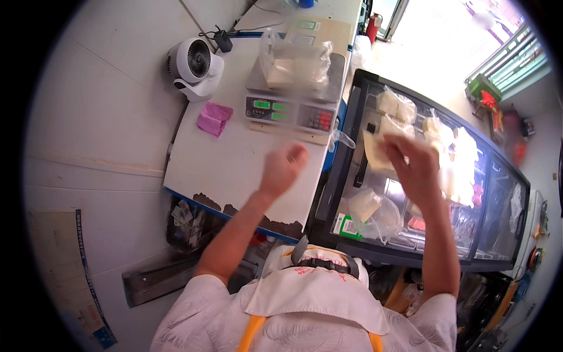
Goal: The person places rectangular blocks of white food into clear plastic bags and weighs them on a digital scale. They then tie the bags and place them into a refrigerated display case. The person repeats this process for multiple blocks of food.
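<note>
Blurred by motion, my left hand point(283, 169) hovers over the white table point(220, 163) with curled fingers; nothing shows in it, though blur hides its grip. My right hand point(413, 163) is above the glass-topped display freezer point(352, 176), its fingertips pinching the edge of a pale yellow flat piece point(374, 152). Beyond my left hand stands a digital scale point(288, 115) with lit green displays. On its pan sits a clear plastic bag point(323, 57) around a pale block point(281, 72). Close to my right hand, a knotted clear bag point(378, 215) with a pale piece inside lies on the glass.
A white fan point(193, 66) and a crumpled pink cloth point(214, 119) are on the table's left. Several bagged pale blocks point(396, 105) rest on the freezer. Behind the scale is a cardboard piece point(338, 35). The table's front edge point(281, 226) is chipped.
</note>
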Available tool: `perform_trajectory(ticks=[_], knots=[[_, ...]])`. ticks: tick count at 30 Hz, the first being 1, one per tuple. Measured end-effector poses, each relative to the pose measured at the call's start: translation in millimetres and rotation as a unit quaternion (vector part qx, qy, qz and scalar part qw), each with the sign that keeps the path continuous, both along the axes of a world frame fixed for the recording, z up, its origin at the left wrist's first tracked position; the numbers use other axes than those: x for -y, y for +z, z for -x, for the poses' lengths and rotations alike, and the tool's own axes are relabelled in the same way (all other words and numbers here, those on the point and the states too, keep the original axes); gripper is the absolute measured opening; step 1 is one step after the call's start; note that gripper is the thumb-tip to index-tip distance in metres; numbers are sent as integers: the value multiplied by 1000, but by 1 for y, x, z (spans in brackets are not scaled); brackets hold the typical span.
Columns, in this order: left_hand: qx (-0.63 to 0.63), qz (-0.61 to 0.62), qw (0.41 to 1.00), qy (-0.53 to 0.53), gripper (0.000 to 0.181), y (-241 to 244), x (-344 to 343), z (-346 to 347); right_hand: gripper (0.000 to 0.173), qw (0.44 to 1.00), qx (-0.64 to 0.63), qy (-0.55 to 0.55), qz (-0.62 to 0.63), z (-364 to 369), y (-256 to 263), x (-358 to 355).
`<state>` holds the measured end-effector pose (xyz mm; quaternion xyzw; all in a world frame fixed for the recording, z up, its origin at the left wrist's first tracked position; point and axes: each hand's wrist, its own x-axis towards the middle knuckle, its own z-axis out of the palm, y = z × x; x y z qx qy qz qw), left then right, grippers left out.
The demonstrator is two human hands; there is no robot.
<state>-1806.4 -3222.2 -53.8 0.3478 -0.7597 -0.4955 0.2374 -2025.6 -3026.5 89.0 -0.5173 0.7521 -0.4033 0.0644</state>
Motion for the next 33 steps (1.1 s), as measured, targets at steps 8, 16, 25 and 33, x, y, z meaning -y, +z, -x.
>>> perform_trajectory(ticks=[8, 16, 25, 33], knots=[[-86, 467, 843, 253, 35, 57, 218, 93, 22, 988, -98, 118, -15, 38, 39, 246], [-131, -25, 987, 94, 23, 68, 262, 106, 17, 947, -107, 255, -165, 68, -47, 359], [-217, -161, 963, 18, 19, 85, 260, 98, 26, 926, -89, 225, -291, 77, -84, 417], [-216, -168, 962, 3, 17, 84, 263, 102, 26, 937, -80, 229, -252, 86, -102, 422]])
